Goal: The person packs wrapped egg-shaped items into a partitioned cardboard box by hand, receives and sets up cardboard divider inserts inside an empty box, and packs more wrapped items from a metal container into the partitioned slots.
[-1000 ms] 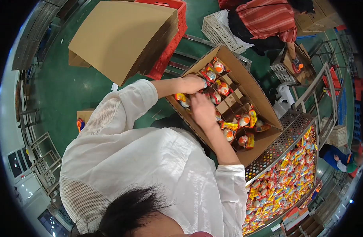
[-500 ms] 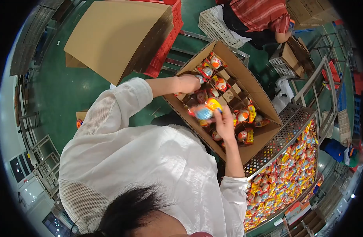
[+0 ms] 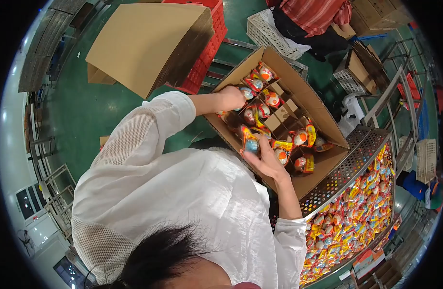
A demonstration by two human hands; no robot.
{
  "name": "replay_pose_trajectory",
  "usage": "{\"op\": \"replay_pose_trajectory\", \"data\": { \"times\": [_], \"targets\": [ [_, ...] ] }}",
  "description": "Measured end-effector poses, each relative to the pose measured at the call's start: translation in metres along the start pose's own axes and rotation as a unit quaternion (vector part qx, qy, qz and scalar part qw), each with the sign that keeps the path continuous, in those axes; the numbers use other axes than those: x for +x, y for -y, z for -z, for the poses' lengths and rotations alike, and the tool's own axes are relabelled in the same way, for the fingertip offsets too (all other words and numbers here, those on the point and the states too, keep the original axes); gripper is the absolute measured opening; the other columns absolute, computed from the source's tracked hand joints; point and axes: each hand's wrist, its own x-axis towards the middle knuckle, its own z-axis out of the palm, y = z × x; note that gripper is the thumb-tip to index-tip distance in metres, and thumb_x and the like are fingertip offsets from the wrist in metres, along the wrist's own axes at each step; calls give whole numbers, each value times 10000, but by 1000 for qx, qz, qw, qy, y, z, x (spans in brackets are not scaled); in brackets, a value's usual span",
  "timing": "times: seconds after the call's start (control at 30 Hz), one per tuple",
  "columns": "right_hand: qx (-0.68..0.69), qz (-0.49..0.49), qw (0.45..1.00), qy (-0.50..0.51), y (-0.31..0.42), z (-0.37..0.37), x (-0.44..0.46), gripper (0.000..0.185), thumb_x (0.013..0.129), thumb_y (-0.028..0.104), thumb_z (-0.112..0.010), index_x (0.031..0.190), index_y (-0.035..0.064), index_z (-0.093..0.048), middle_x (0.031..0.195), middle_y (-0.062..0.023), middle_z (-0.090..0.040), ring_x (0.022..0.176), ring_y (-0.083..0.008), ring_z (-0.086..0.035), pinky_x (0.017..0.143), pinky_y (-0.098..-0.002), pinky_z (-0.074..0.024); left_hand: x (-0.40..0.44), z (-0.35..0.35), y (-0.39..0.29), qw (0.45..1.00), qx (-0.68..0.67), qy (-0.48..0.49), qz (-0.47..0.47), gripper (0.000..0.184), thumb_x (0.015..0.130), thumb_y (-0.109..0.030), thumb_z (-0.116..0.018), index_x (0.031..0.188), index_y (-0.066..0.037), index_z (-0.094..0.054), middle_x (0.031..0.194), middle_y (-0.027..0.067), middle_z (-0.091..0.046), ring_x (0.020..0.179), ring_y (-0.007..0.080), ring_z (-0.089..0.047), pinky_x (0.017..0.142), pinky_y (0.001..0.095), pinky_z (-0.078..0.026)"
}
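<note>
An open cardboard box [image 3: 312, 94] with cardboard dividers [image 3: 282, 113] holds several ball-shaped sweets or toys in clear, red and yellow wrappers, such as the wrapped ball [image 3: 272, 99] in a middle cell. My left hand [image 3: 230, 98] reaches over the box's left side, its fingers curled at a wrapped ball [image 3: 246, 93]; part of the grip is hidden. Near the box's front wall, my right hand [image 3: 269, 161] has a blue-and-red wrapped ball [image 3: 251, 144] between thumb and fingers.
To the right, a perforated metal ledge [image 3: 334, 168] borders a large bin of wrapped balls [image 3: 351, 216]. A cardboard sheet stack [image 3: 149, 43] lies on a red crate [image 3: 219, 29] at upper left. A person in a red striped shirt [image 3: 313, 14] sits beyond, beside a white crate [image 3: 262, 33].
My right hand has lowered its wrapped ball toward the near-left part of the box, and the motion blur is gone. My left hand stays at the box's left side.
</note>
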Motion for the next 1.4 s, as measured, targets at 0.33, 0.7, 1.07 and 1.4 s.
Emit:
{"op": "replay_pose_trajectory", "data": {
  "times": [0.33, 0.7, 1.07, 1.4],
  "targets": [
    [-139, -122, 981, 65, -11, 4, 6, 738, 736, 555, -583, 1266, 67, -420, 1172, -219, -489, 1044, -350, -522, 889, -402, -415, -31, 36, -34, 949, -51, 259, 175, 283, 728, -264, -670, 933, -70, -663, 968, 94, -645, 921, 222, -617, 695, 344, -493],
    [-101, -115, 988, -16, -26, 11, -9, 520, 847, 390, -518, 1188, 6, -435, 1097, -277, -502, 1012, -401, -519, 862, -437, -416, -16, 10, -32, 948, 258, 182, 24, 340, 798, -226, -528, 1057, -25, -617, 1020, 180, -558, 973, 335, -486, 628, 409, -462],
    [-400, -66, 907, -114, -85, 81, 48, 333, 832, 158, -541, 1108, -20, -487, 1140, -247, -487, 829, -377, -591, 722, -417, -491, -28, -9, -14, 915, 324, 115, -212, 195, 778, -204, -539, 848, -103, -691, 743, 74, -641, 683, 263, -610, 485, 403, -462],
    [-428, -22, 894, -134, -117, 74, 62, 249, 833, 200, -508, 1019, 37, -535, 1034, -121, -550, 826, -327, -601, 652, -401, -502, -24, 15, -19, 977, 37, 202, -50, 136, 748, -188, -590, 823, -143, -694, 821, 73, -660, 779, 216, -632, 563, 355, -495]
  ]
}}
